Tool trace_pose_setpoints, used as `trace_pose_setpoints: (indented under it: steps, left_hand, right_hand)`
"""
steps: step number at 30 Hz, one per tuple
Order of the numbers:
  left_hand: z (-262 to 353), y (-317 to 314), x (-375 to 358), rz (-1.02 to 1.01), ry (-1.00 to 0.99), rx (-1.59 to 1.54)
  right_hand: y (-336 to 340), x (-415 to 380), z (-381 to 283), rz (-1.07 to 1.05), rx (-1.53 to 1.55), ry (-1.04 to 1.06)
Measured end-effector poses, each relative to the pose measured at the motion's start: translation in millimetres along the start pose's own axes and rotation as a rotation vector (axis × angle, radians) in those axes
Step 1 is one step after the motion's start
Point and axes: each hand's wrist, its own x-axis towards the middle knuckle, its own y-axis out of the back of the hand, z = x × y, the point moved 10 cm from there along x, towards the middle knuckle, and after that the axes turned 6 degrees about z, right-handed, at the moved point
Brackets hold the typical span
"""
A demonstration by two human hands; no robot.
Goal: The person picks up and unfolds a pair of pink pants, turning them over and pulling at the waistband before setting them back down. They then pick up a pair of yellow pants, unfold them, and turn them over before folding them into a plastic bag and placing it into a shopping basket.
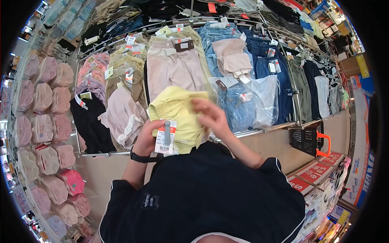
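Observation:
Folded yellow elastic-waist pants [178, 106] are in front of my chest, the gathered waistband at the upper left. My left hand [146, 137] grips their left side, with the thumb in front near a white and red price tag [165, 139] on a grey plastic fastener. My right hand [212, 117] is at the right side of the pants, its slightly blurred fingers apart and reaching over the cloth. Just beyond the pants, pale pink pants [174, 71] hang on the rack with a dark brown label.
Jeans in a clear plastic bag [239, 105] lie on the rack at right, beside dark blue jeans [279, 89]. A black garment [93, 121] and a crumpled pink garment [123, 113] lie at left. Packs hang on the left wall. A black basket [304, 139] with an orange handle stands at right.

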Motion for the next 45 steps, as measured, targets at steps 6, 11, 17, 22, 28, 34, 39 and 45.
trace_pose_setpoints:
  steps: [6, 11, 17, 22, 28, 34, 39, 45]
  left_hand:
    - [17.6, -13.1, -11.7, -0.367, -0.082, -0.267]
    - [15.0, 36.3, 7.9, -0.388, -0.083, -0.394]
    - [28.9, 14.5, -10.0, -0.504, -0.178, -0.512]
    - [28.2, -3.9, -4.9, -0.612, -0.373, -0.552]
    - [69.6, -9.2, -31.2, -0.409, -0.564, -0.305]
    - [50.7, 64.2, -3.0, 0.126, -0.135, 0.275]
    - [20.2, 56.1, 16.6, 0.185, -0.25, 0.431]
    - [3.0, -35.7, 2.5, 0.148, -0.462, 1.196]
  right_hand:
    - [-15.4, -10.1, 105.2, -0.151, 0.961, -0.542]
    - [-22.8, -9.4, 86.0, -0.317, 1.086, -0.472]
    - [-35.5, -14.3, 117.6, -0.243, 0.915, -0.792]
    - [-78.2, -2.1, 132.3, -0.112, 0.893, -0.918]
    - [-44.3, 12.0, 49.4, -0.261, 1.219, -0.632]
    - [44.8, 16.5, 52.2, 0.149, 0.361, -0.626]
    - [41.4, 18.7, 25.1, 0.328, 0.015, -0.523]
    - [-58.8, 11.5, -7.4, 0.068, -0.323, -0.063]
